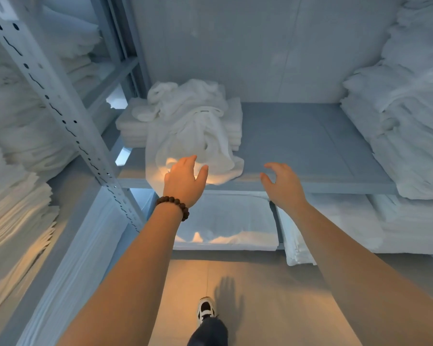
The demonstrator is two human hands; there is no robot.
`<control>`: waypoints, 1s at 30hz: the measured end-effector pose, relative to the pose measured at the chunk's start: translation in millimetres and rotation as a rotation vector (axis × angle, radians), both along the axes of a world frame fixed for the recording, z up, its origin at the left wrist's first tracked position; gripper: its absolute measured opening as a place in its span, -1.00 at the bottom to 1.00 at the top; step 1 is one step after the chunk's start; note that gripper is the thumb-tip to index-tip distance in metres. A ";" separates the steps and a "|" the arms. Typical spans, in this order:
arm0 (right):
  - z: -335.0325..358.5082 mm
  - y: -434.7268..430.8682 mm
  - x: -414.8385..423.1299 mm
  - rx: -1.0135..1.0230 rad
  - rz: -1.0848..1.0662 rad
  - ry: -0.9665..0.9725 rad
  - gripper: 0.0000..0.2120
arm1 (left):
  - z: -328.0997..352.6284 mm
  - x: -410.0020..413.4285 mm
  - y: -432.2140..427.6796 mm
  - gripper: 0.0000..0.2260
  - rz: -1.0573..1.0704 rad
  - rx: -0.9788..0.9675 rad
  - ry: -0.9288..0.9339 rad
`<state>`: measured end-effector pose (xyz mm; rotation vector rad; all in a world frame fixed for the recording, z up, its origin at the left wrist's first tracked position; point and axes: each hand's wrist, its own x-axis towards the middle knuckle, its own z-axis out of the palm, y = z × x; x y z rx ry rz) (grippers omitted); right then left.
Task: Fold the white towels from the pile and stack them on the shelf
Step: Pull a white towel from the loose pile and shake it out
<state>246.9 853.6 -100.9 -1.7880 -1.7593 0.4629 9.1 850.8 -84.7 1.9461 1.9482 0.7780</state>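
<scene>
Grey shelf (pixel 310 146): left hand (pixel 184 182) and right hand (pixel 281 186) hover released, empty; best to grip the crumpled towel (pixel 193 136) just beyond the left hand by 2 corners.

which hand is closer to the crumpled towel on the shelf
Left. The left hand is at the front edge of the crumpled towel. The right hand hovers apart to its right, above the shelf edge.
</scene>
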 end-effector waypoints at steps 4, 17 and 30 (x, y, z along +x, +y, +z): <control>3.3 51.9 -12.5 -0.003 -0.015 0.025 -0.64 | -1.8 -8.7 55.1 -0.54 -0.004 0.001 -0.006; 13.2 180.0 -50.9 -0.016 -0.044 0.065 -0.64 | 8.8 -30.4 192.6 -0.55 -0.036 -0.011 -0.024; 4.6 270.2 -56.5 -0.098 0.028 0.021 -0.65 | -5.6 -41.2 267.4 -0.49 0.022 -0.100 0.126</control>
